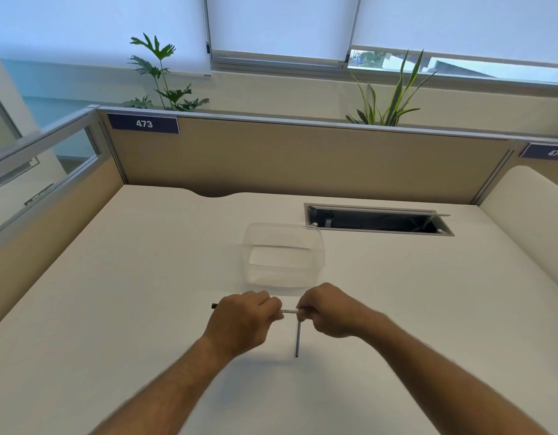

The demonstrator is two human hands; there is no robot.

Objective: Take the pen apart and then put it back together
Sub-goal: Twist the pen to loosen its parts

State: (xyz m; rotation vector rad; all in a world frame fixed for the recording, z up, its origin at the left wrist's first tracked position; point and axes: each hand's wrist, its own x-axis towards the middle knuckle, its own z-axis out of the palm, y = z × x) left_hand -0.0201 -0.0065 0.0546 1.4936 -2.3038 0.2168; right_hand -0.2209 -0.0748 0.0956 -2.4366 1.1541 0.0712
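Both hands hold a thin white pen barrel point(289, 310) level above the white desk point(114, 309). My left hand point(244, 318) is closed round its left part, and a dark end point(214, 306) sticks out past the fist. My right hand point(326, 310) is closed round the right part. Only a short white stretch shows between the fists. A thin dark rod point(298, 339), like a refill, hangs or points down toward me from under my right hand; whether that hand holds it or it lies on the desk I cannot tell.
An empty clear plastic container point(284, 255) stands just beyond my hands. A dark open cable slot point(378, 221) lies in the desk at the back right. Beige partition walls point(303, 158) close the desk at the back and left.
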